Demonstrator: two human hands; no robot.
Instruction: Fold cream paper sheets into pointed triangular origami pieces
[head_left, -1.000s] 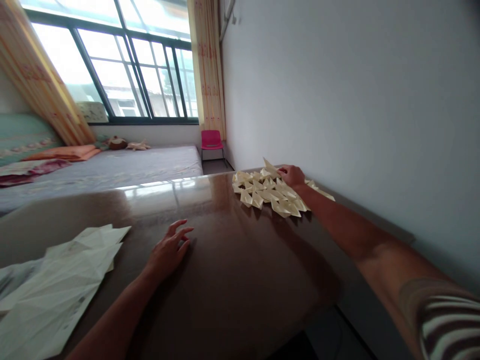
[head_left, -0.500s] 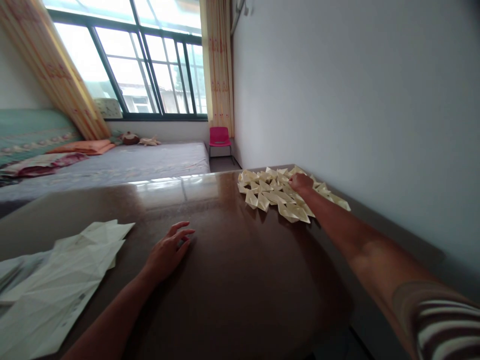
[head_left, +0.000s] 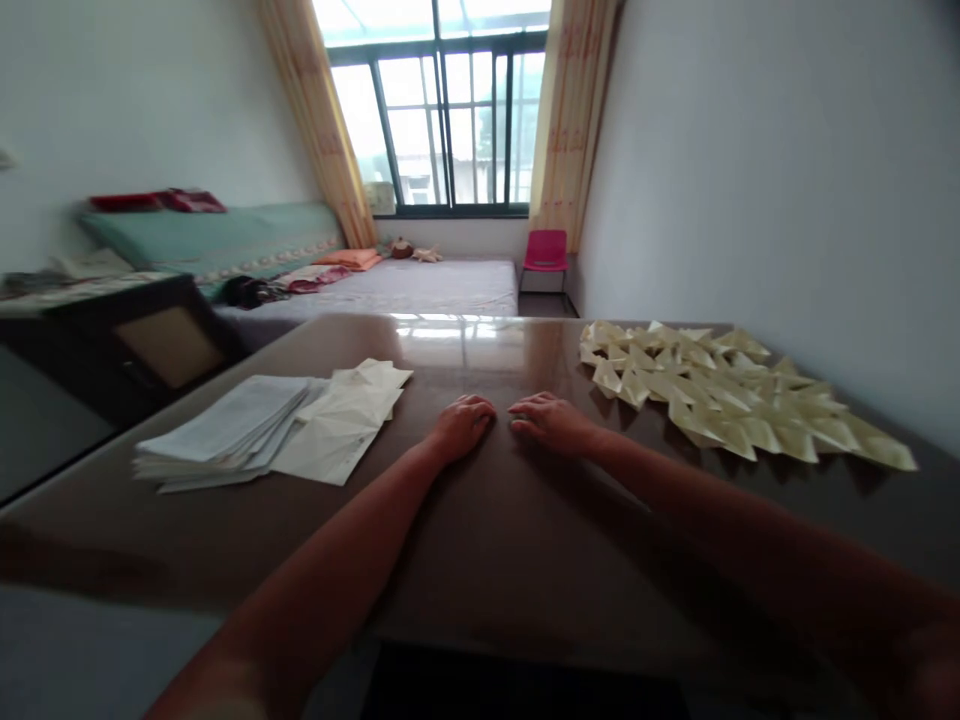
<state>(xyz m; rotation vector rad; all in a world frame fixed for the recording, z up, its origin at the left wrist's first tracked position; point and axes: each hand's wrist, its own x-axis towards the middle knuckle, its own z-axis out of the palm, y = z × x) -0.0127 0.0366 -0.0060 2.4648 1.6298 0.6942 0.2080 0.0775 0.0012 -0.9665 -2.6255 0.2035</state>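
while the hands [head_left: 463,425] [head_left: 553,422] rest apart, creased paper [head_left: 339,425] shows tiny, illegible print.

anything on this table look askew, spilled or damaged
Nothing looks spilled or damaged. The one untidy spot is the paper stack at the left: its edges are fanned out rather than squared. The creased sheets at its right side lie unevenly over one another, too.

Dark print [head_left: 349,464] on the creased cream paper sheet [head_left: 337,420] — too small to read. Overlapping folded cream paper pieces [head_left: 712,392] partly hide one another. The dark wooden cabinet [head_left: 112,345] — cut off by the left edge.
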